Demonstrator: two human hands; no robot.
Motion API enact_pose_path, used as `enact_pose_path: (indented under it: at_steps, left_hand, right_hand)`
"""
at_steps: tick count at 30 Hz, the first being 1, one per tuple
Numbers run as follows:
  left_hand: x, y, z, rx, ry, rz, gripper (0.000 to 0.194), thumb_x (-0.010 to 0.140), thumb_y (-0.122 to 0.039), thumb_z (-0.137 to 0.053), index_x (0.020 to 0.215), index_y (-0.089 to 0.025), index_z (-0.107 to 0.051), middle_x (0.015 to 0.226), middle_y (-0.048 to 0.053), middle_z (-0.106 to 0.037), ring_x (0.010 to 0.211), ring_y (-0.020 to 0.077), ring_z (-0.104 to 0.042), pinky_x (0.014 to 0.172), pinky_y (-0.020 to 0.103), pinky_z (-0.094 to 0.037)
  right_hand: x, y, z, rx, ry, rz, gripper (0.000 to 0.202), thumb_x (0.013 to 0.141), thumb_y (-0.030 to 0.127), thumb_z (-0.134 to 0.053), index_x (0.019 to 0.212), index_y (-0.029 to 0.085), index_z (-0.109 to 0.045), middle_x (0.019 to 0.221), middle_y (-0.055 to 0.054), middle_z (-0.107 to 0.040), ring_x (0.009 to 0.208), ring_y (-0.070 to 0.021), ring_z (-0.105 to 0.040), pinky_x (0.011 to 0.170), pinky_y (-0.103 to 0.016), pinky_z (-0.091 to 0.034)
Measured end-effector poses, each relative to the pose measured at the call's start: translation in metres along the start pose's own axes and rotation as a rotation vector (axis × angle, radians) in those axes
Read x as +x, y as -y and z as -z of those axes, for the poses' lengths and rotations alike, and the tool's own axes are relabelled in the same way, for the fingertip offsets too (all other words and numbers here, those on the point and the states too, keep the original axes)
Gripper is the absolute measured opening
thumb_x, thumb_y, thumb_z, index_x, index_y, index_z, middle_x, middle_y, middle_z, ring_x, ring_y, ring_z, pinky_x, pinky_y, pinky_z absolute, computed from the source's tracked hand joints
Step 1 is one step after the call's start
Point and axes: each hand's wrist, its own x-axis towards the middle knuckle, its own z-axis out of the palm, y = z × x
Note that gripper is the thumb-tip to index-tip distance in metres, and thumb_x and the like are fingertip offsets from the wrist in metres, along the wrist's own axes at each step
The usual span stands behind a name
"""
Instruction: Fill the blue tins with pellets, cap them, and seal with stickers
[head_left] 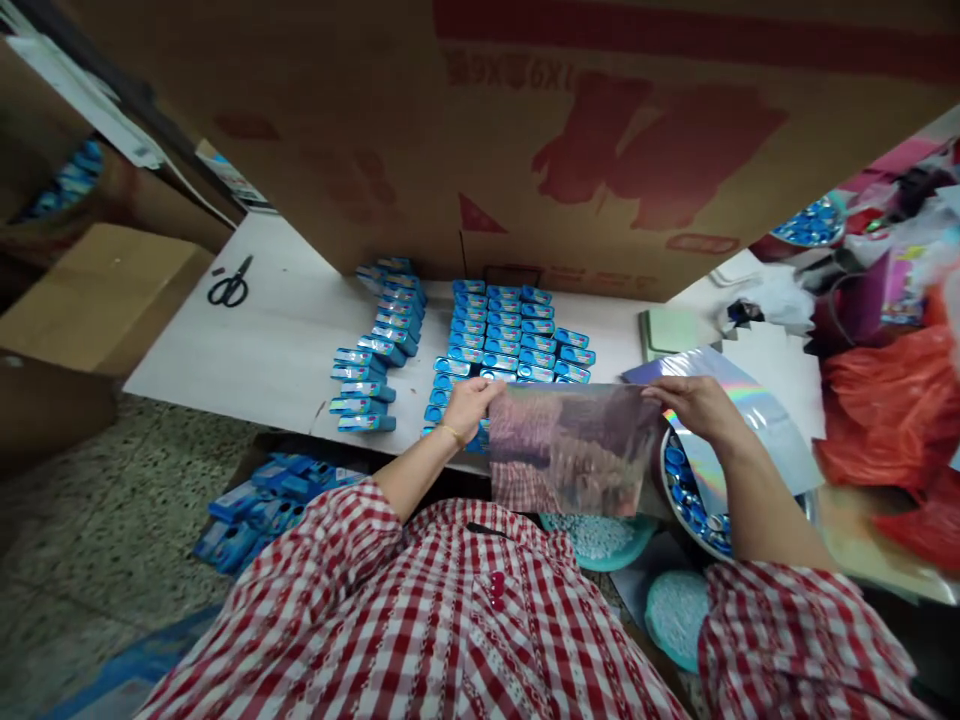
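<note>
A shiny, mirror-like sheet hangs between my two hands at the front edge of the table. My left hand pinches its upper left corner, and my right hand pinches the upper right one. Just behind the sheet stand rows of small blue boxes, partly covered by it and by my left hand. To their left runs a curved line of more blue boxes. Beside my right hand lies a stack of silvery rainbow-sheen sheets, resting over a basin of blue shiny pieces.
A large cardboard box walls off the back of the white table. Black scissors lie at left. Below are blue cartons and turquoise bowls of white pieces. Red plastic bags crowd the right.
</note>
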Motion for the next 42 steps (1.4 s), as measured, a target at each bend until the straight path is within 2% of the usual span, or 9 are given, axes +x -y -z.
enact_pose_path:
  at_steps: [4,6,11,18,23,26,29,35,42]
  left_hand:
    - [0.029,0.028,-0.023,-0.148,-0.016,0.221,0.031,0.059,-0.040,-0.074,0.064,-0.013,-0.059,0.055,-0.002,-0.056,0.049,0.0085,-0.051,0.050,0.022,-0.041]
    - [0.036,0.036,-0.027,-0.230,-0.021,0.240,0.028,0.061,-0.036,-0.073,0.069,-0.013,-0.059,0.060,-0.001,-0.059,0.053,0.0095,-0.055,0.056,0.024,-0.044]
    - [0.044,0.041,-0.020,-0.382,-0.007,0.246,0.021,0.069,-0.032,-0.069,0.072,-0.014,-0.058,0.061,-0.001,-0.059,0.056,0.0087,-0.056,0.062,0.024,-0.045]
    - [0.047,0.049,-0.012,-0.481,-0.012,0.276,0.015,0.074,-0.026,-0.065,0.072,-0.013,-0.057,0.062,0.000,-0.058,0.055,0.0068,-0.055,0.061,0.022,-0.045]
    - [0.067,0.055,-0.002,-0.167,-0.073,0.177,0.018,0.077,-0.031,-0.059,0.075,-0.013,-0.063,0.065,0.002,-0.062,0.065,0.0136,-0.060,0.068,0.029,-0.048]
    - [0.079,0.052,0.013,0.229,-0.147,-0.104,0.014,0.072,-0.028,-0.062,0.072,-0.015,-0.067,0.080,0.005,-0.067,0.087,0.0199,-0.060,0.084,0.033,-0.045]
    - [0.074,0.045,0.029,0.365,-0.173,-0.298,0.021,0.074,-0.031,-0.061,0.086,-0.016,-0.069,0.104,0.007,-0.066,0.106,0.0216,-0.054,0.096,0.033,-0.038]
    - [0.029,0.032,0.061,-0.047,0.102,0.030,0.054,0.084,-0.057,-0.037,0.098,-0.014,-0.067,0.099,0.010,-0.068,0.088,0.0181,-0.061,0.072,0.028,-0.048]
    - [0.009,0.028,0.109,-0.127,-0.042,0.104,0.031,0.061,-0.026,-0.074,0.088,-0.013,-0.066,0.068,0.001,-0.064,0.061,0.0096,-0.058,0.063,0.024,-0.047]
  right_hand:
    - [0.054,0.004,-0.030,-0.388,-0.084,-0.052,0.028,0.085,0.034,-0.048,0.082,0.018,-0.070,0.076,-0.009,-0.067,0.069,-0.0189,-0.056,0.062,-0.029,-0.037]
    - [0.069,0.035,-0.059,-0.421,-0.180,0.109,0.028,0.087,0.029,-0.045,0.095,0.016,-0.068,0.091,-0.012,-0.065,0.078,-0.0205,-0.054,0.068,-0.031,-0.037]
    - [0.075,0.110,-0.137,-0.321,-0.101,0.511,0.031,0.090,0.026,-0.041,0.113,0.017,-0.060,0.101,-0.012,-0.060,0.083,-0.0204,-0.050,0.073,-0.032,-0.041]
    - [0.068,0.101,-0.170,-0.303,-0.117,0.615,0.032,0.089,0.014,-0.038,0.112,0.014,-0.059,0.109,-0.012,-0.061,0.089,-0.0193,-0.053,0.079,-0.031,-0.045]
    - [0.051,0.116,-0.150,0.011,-0.175,0.390,0.019,0.087,0.023,-0.046,0.088,0.020,-0.065,0.098,-0.007,-0.064,0.086,-0.0166,-0.057,0.076,-0.029,-0.047]
    - [0.036,0.137,-0.129,0.362,-0.174,0.180,0.016,0.083,0.028,-0.051,0.077,0.020,-0.063,0.086,-0.005,-0.062,0.076,-0.0143,-0.057,0.065,-0.026,-0.048]
    - [0.029,0.156,-0.122,0.709,-0.132,-0.068,0.017,0.076,0.033,-0.058,0.069,0.019,-0.062,0.074,-0.002,-0.060,0.064,-0.0114,-0.054,0.053,-0.023,-0.044]
    - [0.041,0.186,-0.144,1.174,-0.116,-0.479,0.023,0.060,0.038,-0.070,0.065,0.016,-0.062,0.052,0.003,-0.055,0.048,-0.0083,-0.047,0.043,-0.021,-0.035]
    - [0.047,0.221,-0.198,1.247,-0.165,-0.683,0.030,0.052,0.041,-0.073,0.065,0.016,-0.064,0.051,0.003,-0.055,0.047,-0.0097,-0.046,0.041,-0.022,-0.030]
